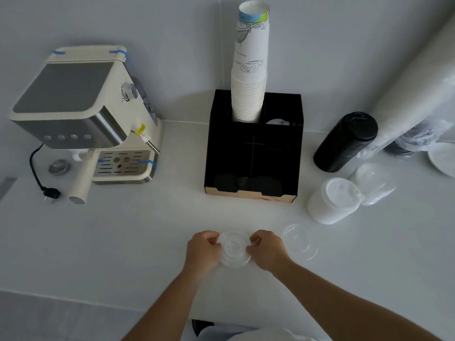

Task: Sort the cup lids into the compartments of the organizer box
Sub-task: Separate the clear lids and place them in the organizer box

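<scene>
Both hands, left [203,249] and right [267,249], pinch one clear lid [234,249] at its rim; it may bend or slip before the black box [253,148].

Black organizer box [253,153]; clear lid [234,249].

It looked like a coffee station, perhaps in a café or an office pantry. An espresso machine [86,114] stood on a white counter [123,242] against a pale wall, with its portafilter basket [58,166] beside it. A black organizer box [253,148] held a tall stack of paper cups [250,70], and sleeves of black lids [344,141] and white lids [332,200] lay nearby.
</scene>
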The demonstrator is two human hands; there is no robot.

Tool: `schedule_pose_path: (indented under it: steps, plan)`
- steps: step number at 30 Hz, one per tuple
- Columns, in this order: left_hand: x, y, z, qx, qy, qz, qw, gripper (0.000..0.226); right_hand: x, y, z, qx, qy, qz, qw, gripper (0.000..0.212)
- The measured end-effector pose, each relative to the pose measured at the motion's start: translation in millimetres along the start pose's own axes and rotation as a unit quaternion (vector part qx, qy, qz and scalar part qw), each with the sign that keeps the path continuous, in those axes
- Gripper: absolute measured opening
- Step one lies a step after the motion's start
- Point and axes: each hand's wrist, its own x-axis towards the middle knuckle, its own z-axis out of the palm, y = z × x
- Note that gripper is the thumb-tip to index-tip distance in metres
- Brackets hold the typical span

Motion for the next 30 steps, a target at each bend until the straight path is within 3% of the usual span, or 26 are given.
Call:
schedule_pose_path:
  steps: [6, 16, 25, 30]
  plan:
    - [1.8, -1.8, 1.6, -0.003, -0.015, -0.028, 0.999, 0.025, -2.2, -3.4, 2.6, -0.041, -0.003, 0.001, 0.999, 0.008]
    - [-4.9, -5.0, 8.0, -0.094, -0.042, -0.074, 0.992, 0.040, -11.8, 18.7, -8.2, 0.163, -0.020, 0.048, 0.985, 0.003]
    - [-14.2, 41.3, 37.1, -0.027, -0.085, -0.003, 0.996, 0.024, -18.0, 56.2, -49.7, 0.250, 0.032, 0.051, 0.966, 0.012]
    - [-12.1, 65.3, 63.3, 0.010, -0.105, 0.035, 0.994, 0.029, -18.0, 80.3, -71.6, 0.296, 0.060, 0.062, 0.951, 0.019]
